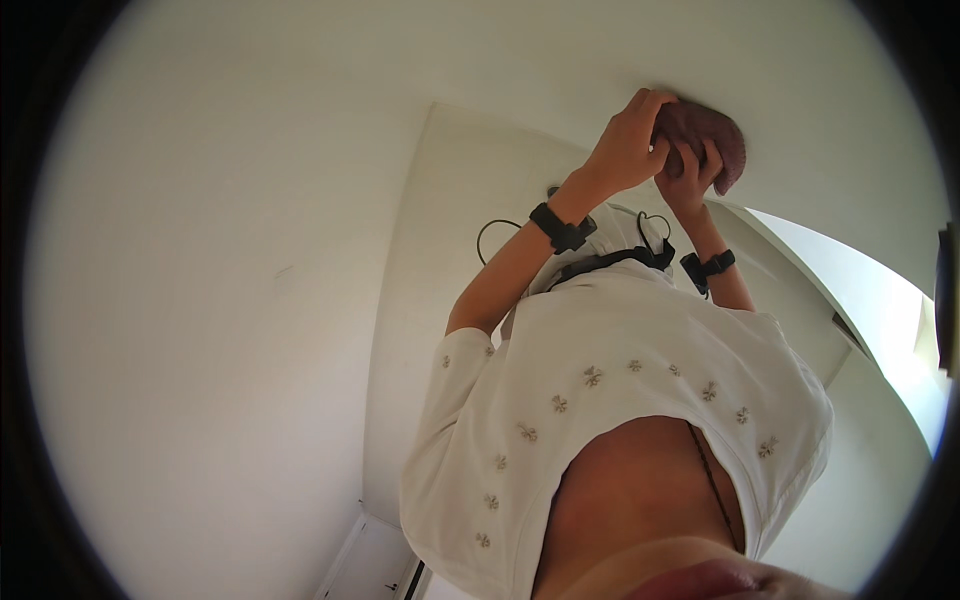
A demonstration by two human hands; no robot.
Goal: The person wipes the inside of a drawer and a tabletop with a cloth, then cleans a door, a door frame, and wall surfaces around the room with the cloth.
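Both my hands are raised together at the upper right of the view, close to a pale flat surface (525, 52). Between them is a bunched, dark maroon item (705, 124) with a ribbed edge, apparently cloth. My left hand (626, 146) grips its left side with curled fingers. From below, my right hand (686, 176) presses its fingers into the folds. Each wrist carries a black strapped device, one on the left wrist (562, 227) and one on the right wrist (706, 268).
A black strap (615, 261) crosses my waist over a white top (637, 330), with thin black cables (495, 223) looping beside it. A bright opening (862, 277) lies at right, near a dark object (946, 300). A white door (367, 559) stands at lower left.
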